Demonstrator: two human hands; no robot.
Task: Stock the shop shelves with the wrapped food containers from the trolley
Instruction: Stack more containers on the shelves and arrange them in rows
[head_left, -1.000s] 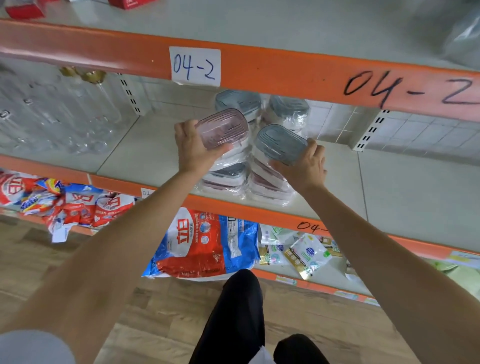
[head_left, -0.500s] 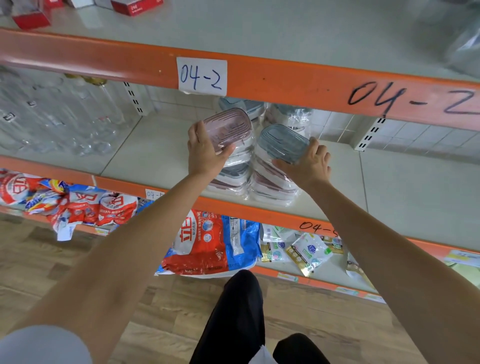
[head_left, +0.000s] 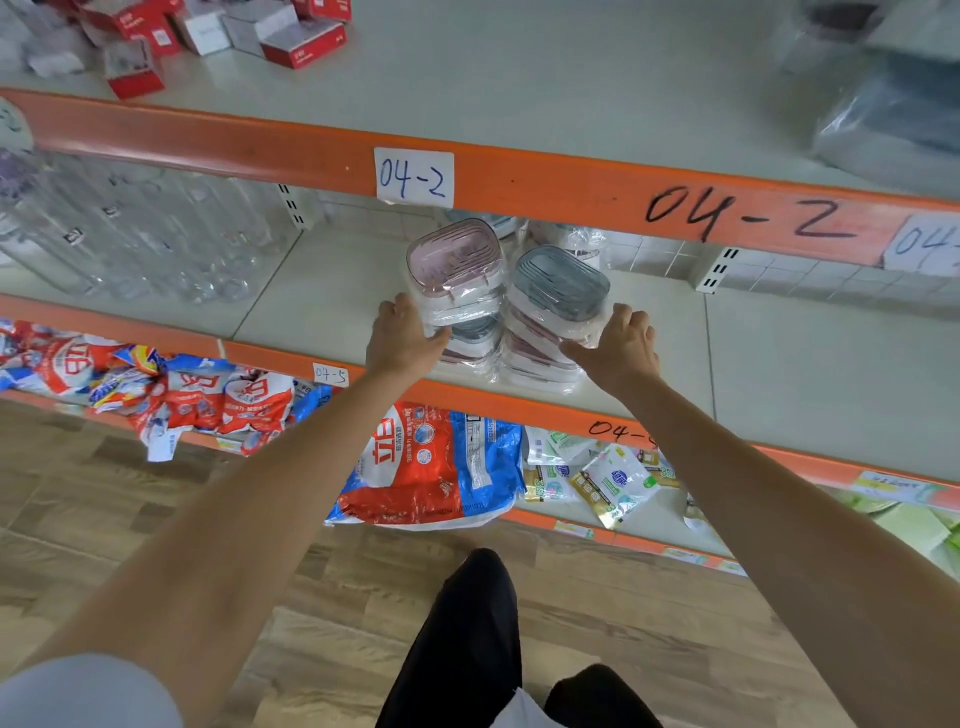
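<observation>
Two stacks of plastic-wrapped food containers stand side by side on the middle shelf, near its front edge. The left stack has a pink lid on top, the right stack a grey one. My left hand rests against the lower left side of the pink-topped stack, thumb touching the wrap. On the other side, my right hand touches the lower right of the grey-topped stack. Neither hand wraps around a container. More wrapped containers stand behind, partly hidden by the orange beam. No trolley is in view.
Clear glass bottles fill the shelf's left part. Bare shelf surface lies to the right of the stacks. Detergent bags and small packets sit on the shelf below. Red boxes and wrapped goods lie on the upper shelf.
Both hands have slid down from the top lids to the lower sides of the stacks. The stacks now sit a little further back on the shelf.
</observation>
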